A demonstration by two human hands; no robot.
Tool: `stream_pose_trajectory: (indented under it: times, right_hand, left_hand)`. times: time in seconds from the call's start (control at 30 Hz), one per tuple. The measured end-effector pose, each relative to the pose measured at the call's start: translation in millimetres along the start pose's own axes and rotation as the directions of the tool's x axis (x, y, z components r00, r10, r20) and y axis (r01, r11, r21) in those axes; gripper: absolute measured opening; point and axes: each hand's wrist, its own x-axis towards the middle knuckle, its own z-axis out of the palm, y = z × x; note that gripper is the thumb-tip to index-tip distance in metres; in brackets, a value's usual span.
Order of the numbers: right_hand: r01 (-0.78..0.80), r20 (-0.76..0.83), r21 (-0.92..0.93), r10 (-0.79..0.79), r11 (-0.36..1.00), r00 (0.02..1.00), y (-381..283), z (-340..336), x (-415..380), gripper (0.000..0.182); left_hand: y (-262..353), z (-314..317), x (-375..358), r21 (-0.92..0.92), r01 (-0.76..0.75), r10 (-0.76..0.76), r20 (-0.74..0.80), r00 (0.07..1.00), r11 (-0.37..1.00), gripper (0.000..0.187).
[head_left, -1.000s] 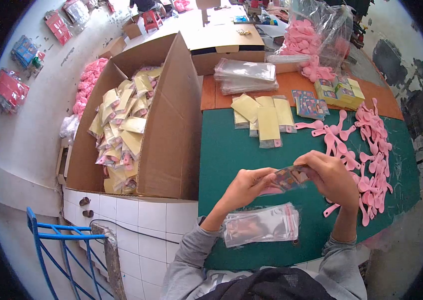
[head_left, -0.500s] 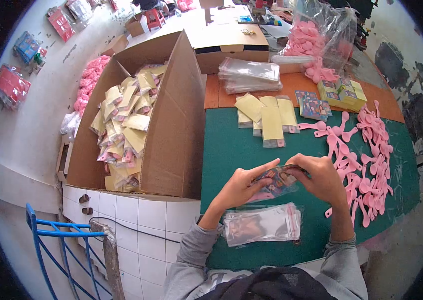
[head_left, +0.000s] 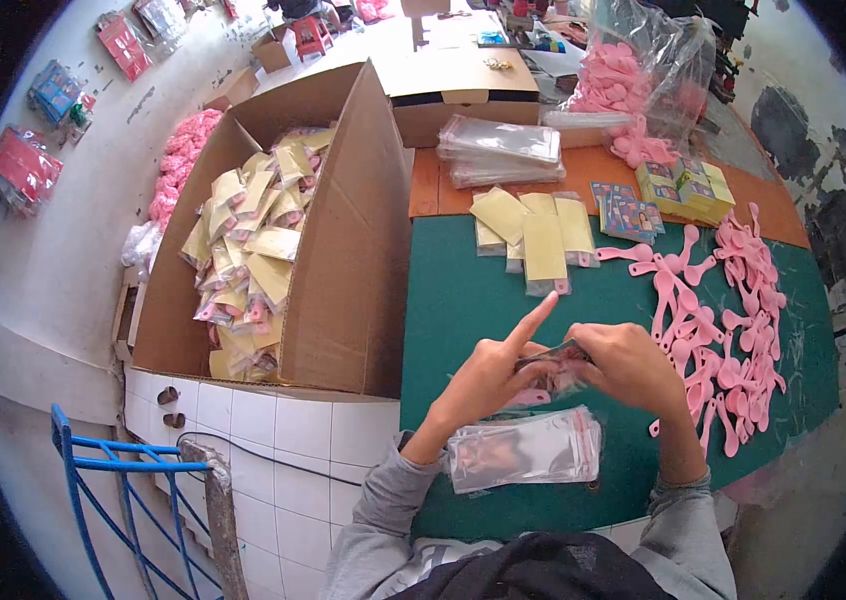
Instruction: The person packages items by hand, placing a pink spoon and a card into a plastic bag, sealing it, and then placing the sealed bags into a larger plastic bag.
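Note:
My left hand (head_left: pixel 488 378) grips a clear plastic bag (head_left: pixel 565 372) between thumb and lower fingers, its index finger pointing away from me. At the bag's other end, my right hand (head_left: pixel 628 365) pinches the edge with bent fingers. A printed card shows dimly inside, partly covered by my fingers, and a pink piece (head_left: pixel 530 398) sticks out beside my left hand. Just below both hands lies a stack of clear bags (head_left: pixel 523 450) on the green table mat (head_left: pixel 453 320). To the right is a spread of pink plastic scoops (head_left: pixel 728 340).
Filled packets with yellow backs (head_left: pixel 544 245) lie beyond my hands, near stacks of printed cards (head_left: pixel 628 212). More clear bags (head_left: pixel 499 148) are piled farther back. A tall cardboard box (head_left: pixel 348 240) of packets stands left, and a blue metal frame (head_left: pixel 123 465) stands lower left.
The bag has tilted and come lower between my hands, so less of its printed card shows. My left index finger has lifted off and straightened; my right fingers have curled down over the edge.

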Motion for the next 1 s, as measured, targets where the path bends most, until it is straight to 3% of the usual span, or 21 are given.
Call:
stream_pose_trajectory:
  times: [0.1,0.23,0.3,0.37,0.43,0.47,0.53,0.6,0.7,0.8,0.83,0.9,0.93,1.0]
  right_hand:
    - [0.069,0.065,0.044,-0.072,0.997,0.995,6.1,5.4,-1.3,0.023]
    - [0.097,0.196,0.248,-0.148,0.964,0.969,21.8,4.3,3.5,0.014]
    - [-0.086,0.155,0.31,0.039,0.947,0.987,18.2,-3.3,7.9,0.01]
    - [-0.178,0.08,0.425,0.159,0.888,0.984,22.5,-4.8,8.9,0.01]
    - [-0.266,0.102,0.442,0.247,0.857,0.964,33.6,-7.2,8.4,0.013]
    - [-0.31,0.114,0.452,0.291,0.837,0.95,39.1,-7.2,7.8,0.014]
    - [-0.262,0.165,0.599,0.204,0.757,0.965,45.4,-3.3,8.3,0.013]
    - [-0.206,0.167,0.695,0.125,0.689,0.978,42.8,-0.8,9.9,0.014]
    - [-0.394,0.218,0.582,0.33,0.711,0.919,38.9,-6.7,11.7,0.014]
    - [-0.362,0.19,0.67,0.321,0.648,0.928,50.9,-3.7,8.4,0.013]
    - [-0.351,0.119,0.58,0.35,0.735,0.929,52.9,-1.8,8.2,0.014]
    - [-0.336,-0.034,0.365,0.373,0.868,0.927,52.7,0.4,8.8,0.017]
    - [-0.282,-0.094,0.367,0.337,0.886,0.937,48.2,1.4,10.3,0.019]
    - [-0.175,-0.212,0.362,0.264,0.916,0.941,33.8,4.6,15.7,0.024]
  left_hand:
    - [-4.8,7.0,-1.0,0.119,-0.001,0.009,-0.073,0.997,0.993,0.082]
    - [-2.3,5.4,-1.4,0.218,0.112,-0.109,-0.023,0.994,0.97,0.091]
    - [2.7,-1.4,-1.6,0.239,0.124,-0.128,0.002,0.992,0.963,0.094]
    - [-4.5,-11.5,-5.1,0.182,0.056,-0.059,0.01,0.998,0.982,0.096]
    - [-15.0,-20.3,-9.0,0.116,-0.012,0.016,-0.033,0.999,0.993,0.099]
    - [-18.7,-20.4,-9.6,-0.001,0.044,-0.044,-0.07,0.997,0.999,0.101]
    - [-23.4,-20.3,-10.3,-0.24,0.141,-0.174,-0.122,0.977,0.96,0.104]
    - [-24.1,-17.2,-8.7,-0.169,0.18,-0.2,-0.111,0.974,0.969,0.105]
    - [-19.9,-15.9,-8.1,-0.145,0.177,-0.192,-0.092,0.977,0.973,0.107]
    - [-21.3,-17.5,-10.3,-0.194,0.183,-0.203,-0.088,0.975,0.964,0.105]
    - [-23.7,-17.8,-11.3,-0.216,0.19,-0.213,-0.091,0.973,0.958,0.103]
    - [-33.7,-16.0,-11.7,-0.002,0.199,-0.193,-0.243,0.951,0.98,0.095]
    - [-38.4,-14.3,-12.8,0.104,0.213,-0.172,-0.314,0.934,0.971,0.091]
    - [-44.6,-8.7,-18.1,-0.285,0.29,-0.347,-0.175,0.921,0.914,0.082]
